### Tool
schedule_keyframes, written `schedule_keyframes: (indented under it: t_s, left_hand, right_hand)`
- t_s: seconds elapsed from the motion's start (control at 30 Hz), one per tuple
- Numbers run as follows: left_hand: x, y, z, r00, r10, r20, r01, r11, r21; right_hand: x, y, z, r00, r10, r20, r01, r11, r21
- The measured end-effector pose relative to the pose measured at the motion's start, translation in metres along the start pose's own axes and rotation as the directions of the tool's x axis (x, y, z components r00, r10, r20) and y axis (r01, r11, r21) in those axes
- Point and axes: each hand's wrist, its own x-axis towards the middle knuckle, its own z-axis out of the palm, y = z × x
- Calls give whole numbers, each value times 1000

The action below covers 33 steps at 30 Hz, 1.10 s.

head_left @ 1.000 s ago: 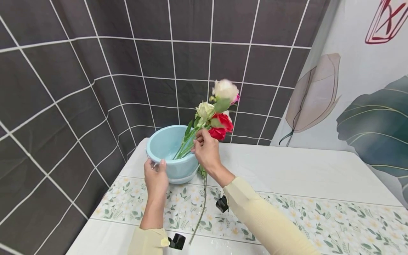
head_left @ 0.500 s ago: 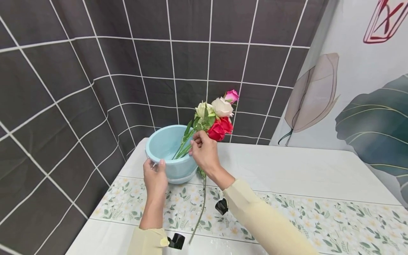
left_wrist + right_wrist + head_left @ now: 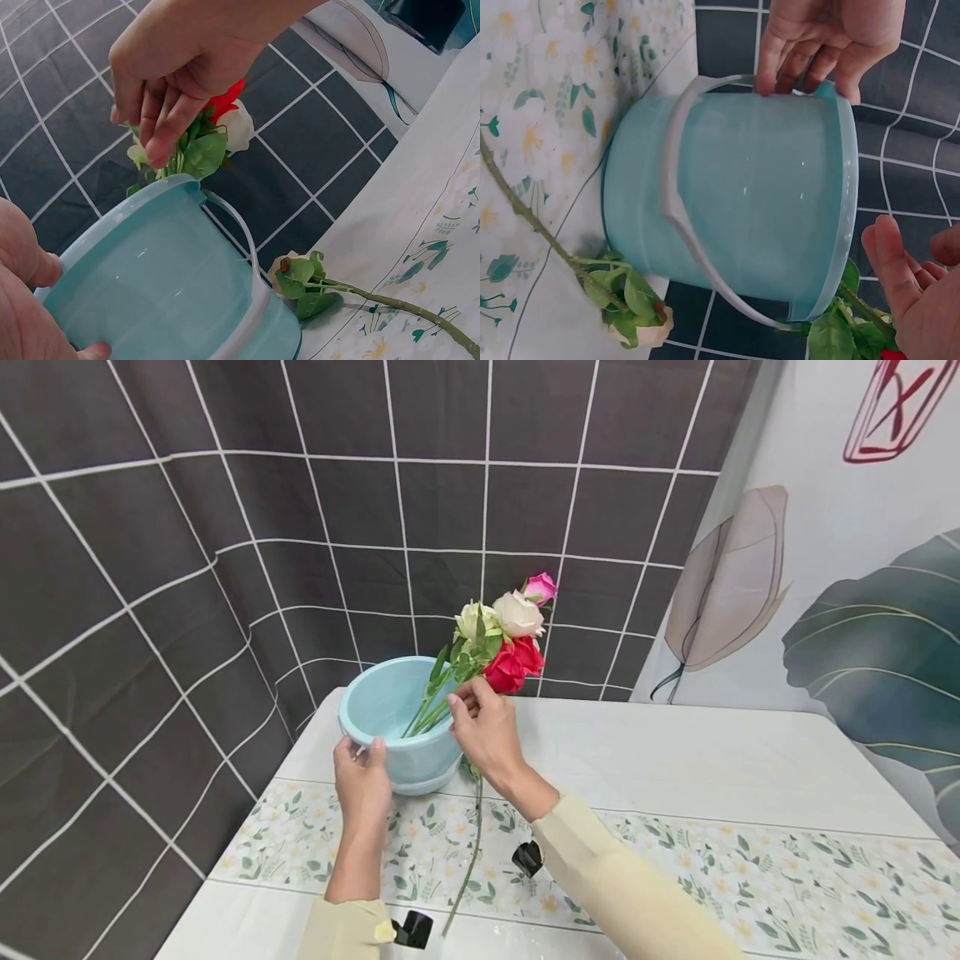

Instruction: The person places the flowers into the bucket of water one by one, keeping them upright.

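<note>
A light blue plastic bucket (image 3: 420,760) with a grey-white handle (image 3: 676,172) stands on the table. My left hand (image 3: 363,781) grips its rim on the near left side, thumb over the edge. Several artificial flowers lean out over the far right rim: a red one (image 3: 513,665), a white one (image 3: 519,613), a pale green-white one (image 3: 476,622) and a pink one (image 3: 540,587). Their stems (image 3: 429,713) reach into the bucket. Beside these stems hovers my right hand (image 3: 487,727), its fingers loosely bent; the right wrist view shows nothing between thumb and fingers.
One more flower lies on the table beside the bucket, its long stem (image 3: 467,877) pointing to the front and its cream bloom (image 3: 646,324) near the bucket's base. A dark tiled curtain (image 3: 442,502) hangs close behind. The tablecloth (image 3: 675,760) extends to the right.
The white flower has come down among the others, and the pink bloom shows fully. My right hand has shifted slightly down, loosening from the stems. My left hand stays on the rim.
</note>
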Motion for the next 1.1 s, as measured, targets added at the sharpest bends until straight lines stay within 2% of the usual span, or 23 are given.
schedule_keyframes:
  t_s: [0.27, 0.5, 0.73, 0.9, 1.1]
  left_hand:
    - [2, 0, 0, 1000, 5, -6, -5, 1000, -6]
    - [2, -1, 0, 1000, 21, -9, -21, 1000, -6]
    - [1, 0, 1, 999, 29, -13, -29, 1000, -10]
    - [0, 0, 1, 999, 33, -11, -33, 999, -12]
    - [2, -3, 2, 999, 36, -18, -37, 999, -19]
  right_hand:
    - [-9, 8, -6, 1000, -17, -17, 16, 999, -39]
    - [-15, 16, -11, 1000, 10, -27, -11, 999, -42]
    - [-22, 24, -17, 999, 24, -38, -29, 990, -141]
    - [-25, 31, -20, 993, 115, -19, -117, 970, -214]
    - [-32, 36, -23, 973, 226, 39, -209, 945, -252]
